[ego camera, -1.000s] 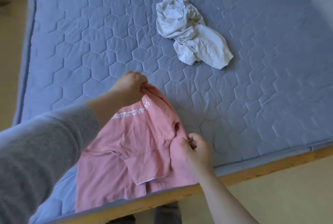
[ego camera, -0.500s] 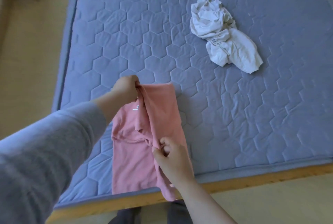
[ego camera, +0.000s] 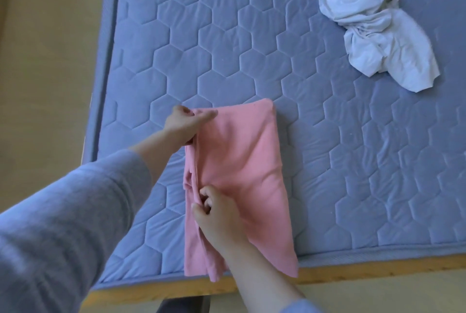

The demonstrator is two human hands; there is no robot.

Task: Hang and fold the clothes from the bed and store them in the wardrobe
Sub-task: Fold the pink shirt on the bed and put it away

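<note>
A pink garment lies folded into a long strip on the blue quilted mattress, its lower end hanging over the near edge. My left hand pinches the strip's top left corner, thumb and fingers on the cloth. My right hand pinches the left edge lower down, fingers curled round the fold. A crumpled white garment lies at the upper right of the mattress, apart from both hands.
The wooden bed frame runs along the near edge. Beige floor shows to the left of the bed and below it. My grey sleeve fills the lower left.
The right side of the pink garment has been folded over to the left, so it now lies as a flat narrow strip. Both hands moved with the cloth and the view shifted left.
</note>
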